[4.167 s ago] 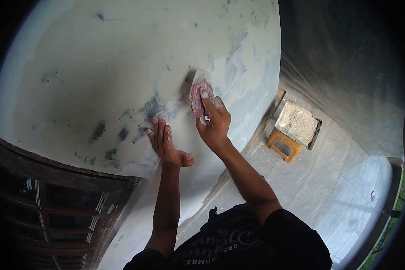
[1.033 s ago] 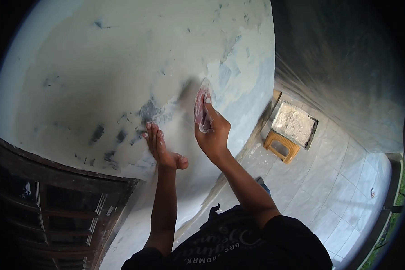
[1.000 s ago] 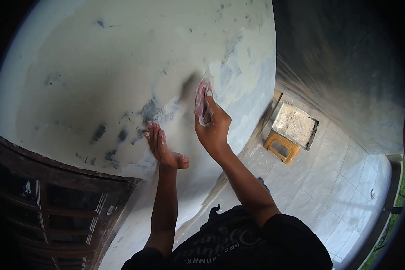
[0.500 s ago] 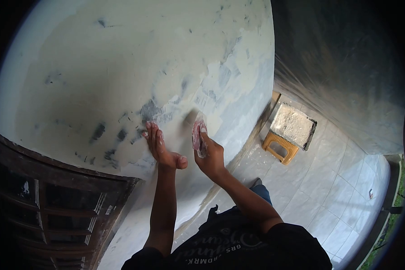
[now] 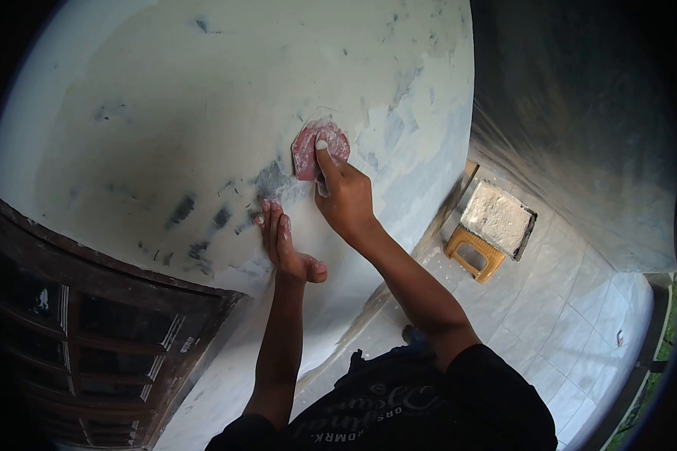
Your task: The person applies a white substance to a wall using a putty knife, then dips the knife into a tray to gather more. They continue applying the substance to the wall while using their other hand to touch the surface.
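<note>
In my right hand (image 5: 346, 197) is a flat reddish putty scraper (image 5: 305, 156), smeared with white filler and pressed to the wall, my thumb lying along its face. The pale wall (image 5: 180, 83) carries dark grey patches and smeared filler around that spot. My left hand (image 5: 284, 244) rests against the wall lower and to the left, fingers stretched out, thumb apart, holding nothing. Its fingertips are coated in white filler. Just above those fingertips is a dark grey patch (image 5: 274, 180).
A tray of whitish filler (image 5: 496, 218) sits on a yellow plastic stool (image 5: 475, 255) on the tiled floor (image 5: 557, 301) at right. A dark wooden frame with glass panes (image 5: 113, 316) is at lower left. Dark sheeting (image 5: 572, 135) hangs at upper right.
My right hand has moved up the wall with the scraper, whose broad face now shows instead of its edge. My left hand keeps its place on the wall; the view has shifted slightly.
</note>
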Demonstrator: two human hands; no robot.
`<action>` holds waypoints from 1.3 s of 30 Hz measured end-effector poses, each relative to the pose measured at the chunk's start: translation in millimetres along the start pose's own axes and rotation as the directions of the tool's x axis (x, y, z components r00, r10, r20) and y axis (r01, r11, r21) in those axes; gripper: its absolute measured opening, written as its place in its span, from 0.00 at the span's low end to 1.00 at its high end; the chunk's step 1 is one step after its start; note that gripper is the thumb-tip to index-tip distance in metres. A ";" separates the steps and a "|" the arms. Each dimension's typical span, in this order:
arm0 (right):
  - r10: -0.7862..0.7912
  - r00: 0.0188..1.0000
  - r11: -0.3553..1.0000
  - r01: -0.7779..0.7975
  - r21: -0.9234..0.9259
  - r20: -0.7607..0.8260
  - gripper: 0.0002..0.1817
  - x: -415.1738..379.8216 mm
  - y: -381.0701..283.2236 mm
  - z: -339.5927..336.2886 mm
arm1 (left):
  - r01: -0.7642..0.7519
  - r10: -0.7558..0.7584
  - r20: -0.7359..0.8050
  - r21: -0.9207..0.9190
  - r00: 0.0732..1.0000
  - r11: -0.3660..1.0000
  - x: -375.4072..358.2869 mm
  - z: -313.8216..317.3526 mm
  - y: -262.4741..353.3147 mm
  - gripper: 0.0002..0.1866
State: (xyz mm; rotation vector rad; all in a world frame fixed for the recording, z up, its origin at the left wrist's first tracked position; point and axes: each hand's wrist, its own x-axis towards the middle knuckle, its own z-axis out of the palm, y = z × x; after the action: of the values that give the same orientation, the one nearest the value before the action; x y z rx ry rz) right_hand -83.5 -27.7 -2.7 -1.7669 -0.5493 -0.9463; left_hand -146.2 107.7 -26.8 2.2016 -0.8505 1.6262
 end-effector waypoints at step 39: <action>0.093 0.995 0.994 -0.091 -0.059 0.029 0.36 -19.9 23.6 -1.6 | -0.001 0.001 -0.044 0.000 0.999 1.000 -6.3 2.4 -5.0 0.48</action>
State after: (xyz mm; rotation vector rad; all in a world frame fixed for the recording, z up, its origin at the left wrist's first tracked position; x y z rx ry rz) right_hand -78.4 -36.9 -31.7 -1.8454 -0.4604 -0.8789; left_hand -142.5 112.2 -32.9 2.1568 -0.8397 1.6689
